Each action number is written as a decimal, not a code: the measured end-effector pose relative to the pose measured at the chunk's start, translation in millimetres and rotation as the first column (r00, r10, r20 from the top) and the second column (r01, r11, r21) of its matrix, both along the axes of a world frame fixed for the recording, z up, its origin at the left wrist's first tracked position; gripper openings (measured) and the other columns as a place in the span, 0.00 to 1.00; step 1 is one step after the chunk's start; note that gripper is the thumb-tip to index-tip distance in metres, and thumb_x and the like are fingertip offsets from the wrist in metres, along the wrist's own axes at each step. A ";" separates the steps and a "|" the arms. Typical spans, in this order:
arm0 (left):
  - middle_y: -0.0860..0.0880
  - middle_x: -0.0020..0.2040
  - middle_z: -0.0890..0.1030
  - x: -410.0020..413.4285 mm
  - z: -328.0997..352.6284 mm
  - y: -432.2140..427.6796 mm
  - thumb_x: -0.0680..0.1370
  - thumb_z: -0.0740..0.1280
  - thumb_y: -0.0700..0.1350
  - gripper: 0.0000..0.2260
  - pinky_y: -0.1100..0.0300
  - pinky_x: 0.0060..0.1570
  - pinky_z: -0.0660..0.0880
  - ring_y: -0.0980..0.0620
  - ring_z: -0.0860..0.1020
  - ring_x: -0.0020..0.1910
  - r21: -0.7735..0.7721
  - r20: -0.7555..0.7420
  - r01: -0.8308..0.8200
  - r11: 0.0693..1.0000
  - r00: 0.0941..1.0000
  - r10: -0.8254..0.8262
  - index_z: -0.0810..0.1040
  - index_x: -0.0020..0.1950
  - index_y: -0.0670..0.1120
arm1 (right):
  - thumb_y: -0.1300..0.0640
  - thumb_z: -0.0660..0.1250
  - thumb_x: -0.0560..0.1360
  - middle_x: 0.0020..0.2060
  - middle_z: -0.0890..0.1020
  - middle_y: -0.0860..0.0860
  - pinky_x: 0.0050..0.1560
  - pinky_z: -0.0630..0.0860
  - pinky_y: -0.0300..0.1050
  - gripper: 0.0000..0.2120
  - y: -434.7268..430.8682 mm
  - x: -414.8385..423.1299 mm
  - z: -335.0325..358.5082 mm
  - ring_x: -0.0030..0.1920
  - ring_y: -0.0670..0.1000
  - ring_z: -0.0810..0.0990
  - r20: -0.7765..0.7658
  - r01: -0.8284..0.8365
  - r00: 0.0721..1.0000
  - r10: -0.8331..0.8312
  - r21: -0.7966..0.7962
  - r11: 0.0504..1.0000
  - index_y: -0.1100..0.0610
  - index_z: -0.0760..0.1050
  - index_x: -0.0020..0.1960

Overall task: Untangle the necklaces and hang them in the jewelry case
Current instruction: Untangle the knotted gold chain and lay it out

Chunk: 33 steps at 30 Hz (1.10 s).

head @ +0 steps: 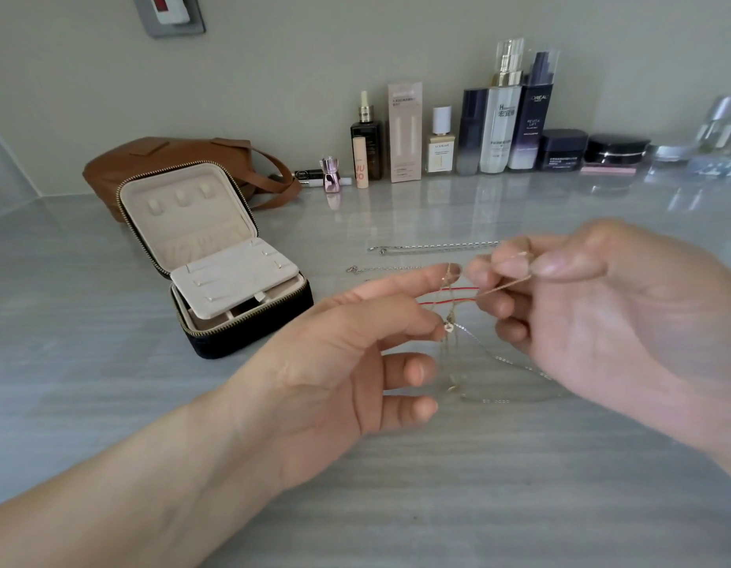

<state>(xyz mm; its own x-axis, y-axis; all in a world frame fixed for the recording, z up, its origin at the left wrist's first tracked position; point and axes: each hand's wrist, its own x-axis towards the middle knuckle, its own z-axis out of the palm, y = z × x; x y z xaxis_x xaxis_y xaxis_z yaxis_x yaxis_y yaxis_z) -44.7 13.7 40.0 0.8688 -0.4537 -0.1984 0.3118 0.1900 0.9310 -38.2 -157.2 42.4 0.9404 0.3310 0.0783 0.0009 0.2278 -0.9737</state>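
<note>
A thin gold chain (504,287) is stretched between my hands above the table, tangled with a red cord (462,289). My right hand (593,317) pinches the gold chain between thumb and fingertips. My left hand (347,358) holds the tangle near a small round pendant (449,327) with thumb and forefinger. A silver chain (507,358) trails from the tangle down to the table. Two more silver chains (433,248) (380,269) lie flat behind my hands. The jewelry case (216,256) stands open at the left, its lid hooks bare.
A brown leather bag (159,157) lies behind the case. A row of cosmetic bottles and jars (495,133) lines the wall at the back. Clear acrylic holders (716,137) sit at the far right. The grey marble tabletop (110,403) extends to the front.
</note>
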 end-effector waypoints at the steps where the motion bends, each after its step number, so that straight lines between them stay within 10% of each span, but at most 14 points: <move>1: 0.52 0.31 0.75 0.8 -0.6 0.8 0.59 0.69 0.36 0.20 0.63 0.23 0.71 0.55 0.68 0.22 -0.002 -0.013 0.013 1.000 1.000 -0.013 0.84 0.48 0.52 | 0.51 0.66 0.42 0.29 0.76 0.47 0.24 0.68 0.34 0.10 -2.7 -1.7 2.9 0.27 0.46 0.71 -0.024 -0.014 1.000 0.015 0.064 0.998 0.52 0.72 0.22; 6: 0.51 0.32 0.73 2.9 0.1 5.7 0.63 0.65 0.39 0.18 0.63 0.25 0.70 0.55 0.66 0.24 -0.054 -0.055 0.044 0.998 0.997 -0.047 0.84 0.50 0.50 | 0.55 0.66 0.51 0.24 0.73 0.51 0.27 0.67 0.39 0.06 -14.7 -0.7 10.3 0.25 0.49 0.69 -0.007 -0.157 0.986 0.166 0.287 0.945 0.54 0.71 0.27; 12: 0.51 0.30 0.70 1.4 4.9 8.0 0.63 0.63 0.42 0.16 0.62 0.28 0.67 0.54 0.64 0.23 -0.123 -0.043 0.066 0.990 0.997 -0.072 0.85 0.45 0.49 | 0.49 0.67 0.61 0.28 0.82 0.54 0.24 0.61 0.32 0.09 -14.2 -9.5 5.0 0.18 0.52 0.61 0.164 -0.343 0.916 0.366 -0.153 0.927 0.53 0.75 0.28; 19: 0.51 0.29 0.67 -0.2 7.5 10.0 0.64 0.62 0.43 0.15 0.62 0.28 0.63 0.54 0.62 0.25 -0.148 0.003 0.095 0.984 0.995 -0.096 0.85 0.45 0.48 | 0.43 0.73 0.63 0.20 0.74 0.47 0.24 0.63 0.34 0.14 -0.9 -7.8 -5.5 0.21 0.44 0.65 0.394 0.236 0.918 -0.036 -0.471 0.850 0.54 0.77 0.32; 24: 0.51 0.29 0.67 0.1 8.4 10.8 0.64 0.61 0.43 0.14 0.61 0.26 0.62 0.54 0.61 0.25 -0.120 0.031 0.129 0.984 0.992 -0.126 0.85 0.44 0.48 | 0.46 0.69 0.62 0.33 0.81 0.48 0.32 0.72 0.44 0.12 8.3 -6.0 -11.8 0.31 0.50 0.75 0.377 0.181 0.926 0.032 -0.514 0.838 0.44 0.79 0.45; 33: 0.52 0.27 0.67 3.3 6.8 11.1 0.64 0.62 0.44 0.16 0.59 0.32 0.61 0.54 0.63 0.26 0.048 0.142 0.059 0.997 0.988 -0.065 0.85 0.46 0.46 | 0.53 0.66 0.63 0.25 0.75 0.45 0.32 0.67 0.34 0.04 6.7 -6.7 -7.3 0.29 0.43 0.70 0.345 0.156 0.938 0.007 -0.443 0.883 0.50 0.79 0.33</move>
